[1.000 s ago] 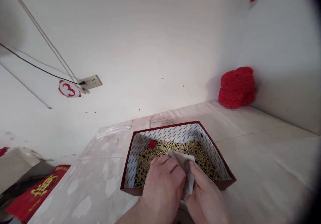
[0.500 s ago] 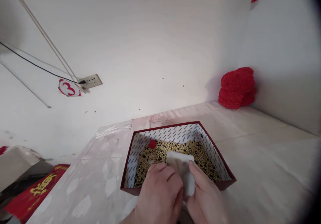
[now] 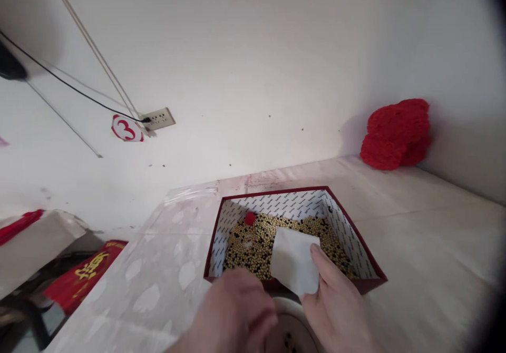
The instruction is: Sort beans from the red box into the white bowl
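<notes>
My right hand (image 3: pixel 336 300) grips a flat white square piece (image 3: pixel 295 261) by its right edge, thumb on top. The piece is held tilted over the front of a dark red box (image 3: pixel 358 232) with a printed white lining. Small round yellow and black bean-like grains (image 3: pixel 256 255) cover the box floor, and a red ball (image 3: pixel 250 218) rests among them at the back left. My left hand (image 3: pixel 237 311) is blurred at the box's front left, fingers curled inward; what they may hold is hidden. A pale round container (image 3: pixel 294 311) below both hands has a few dark grains inside.
The box stands on a table with a pale patterned cloth (image 3: pixel 158 268). A red fluffy bundle (image 3: pixel 396 134) sits in the back right corner against the wall. At left are a socket (image 3: pixel 160 119) with a black cable and a red cloth with yellow writing (image 3: pixel 89 274).
My left hand has moved away from the white piece, down and to the left. The piece now shows its broad face, in my right hand alone. The whole view has shifted slightly.
</notes>
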A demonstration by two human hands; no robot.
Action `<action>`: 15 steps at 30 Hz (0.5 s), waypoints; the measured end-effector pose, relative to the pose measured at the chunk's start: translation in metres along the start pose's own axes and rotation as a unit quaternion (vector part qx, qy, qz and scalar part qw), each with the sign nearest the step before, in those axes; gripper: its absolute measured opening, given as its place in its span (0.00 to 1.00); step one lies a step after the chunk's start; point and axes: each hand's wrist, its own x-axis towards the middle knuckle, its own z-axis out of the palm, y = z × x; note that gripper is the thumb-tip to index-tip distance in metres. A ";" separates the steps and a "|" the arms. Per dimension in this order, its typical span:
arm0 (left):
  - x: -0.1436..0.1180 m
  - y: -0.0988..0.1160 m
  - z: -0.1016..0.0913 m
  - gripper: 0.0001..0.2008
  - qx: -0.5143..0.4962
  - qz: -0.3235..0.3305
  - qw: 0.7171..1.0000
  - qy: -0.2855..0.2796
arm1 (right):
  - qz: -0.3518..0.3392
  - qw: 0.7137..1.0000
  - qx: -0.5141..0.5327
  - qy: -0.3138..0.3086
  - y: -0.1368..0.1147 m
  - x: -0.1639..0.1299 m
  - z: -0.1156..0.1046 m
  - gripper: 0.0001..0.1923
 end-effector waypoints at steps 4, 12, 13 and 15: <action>0.039 -0.044 -0.030 0.07 0.089 -0.163 0.978 -0.097 | -0.003 0.996 -0.087 -0.027 -0.006 0.000 -0.004 0.33; 0.091 -0.081 0.015 0.13 0.160 -0.168 0.922 -0.312 | -0.018 0.990 -0.138 -0.024 -0.009 0.004 -0.006 0.31; 0.093 -0.079 0.017 0.13 0.171 -0.172 0.916 -0.321 | -0.020 0.990 -0.137 -0.025 -0.008 0.004 -0.006 0.32; 0.095 -0.076 0.020 0.14 0.190 -0.180 0.906 -0.333 | -0.023 0.991 -0.129 -0.024 -0.004 0.004 -0.004 0.32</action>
